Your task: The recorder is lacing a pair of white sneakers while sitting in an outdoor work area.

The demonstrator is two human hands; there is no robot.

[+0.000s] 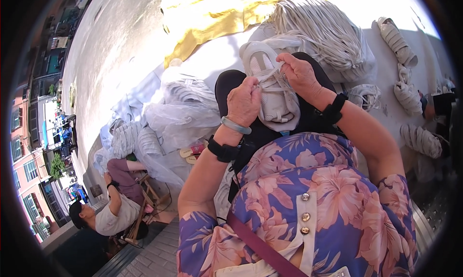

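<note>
Both hands pinch laces | left hand [244, 102] and right hand [300, 74] fingers closed on white shoe [275, 101]

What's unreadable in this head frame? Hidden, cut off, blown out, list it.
- Shoe: the left hand and right hand cover parts of its upper and laces; sole faces away.
- Yellow cloth: overexposed and cut by the top edge.
- Finished shoes at right: distorted near the rim, detail too small.
- Seated person at lower left: their hands are too small to make out.
</note>
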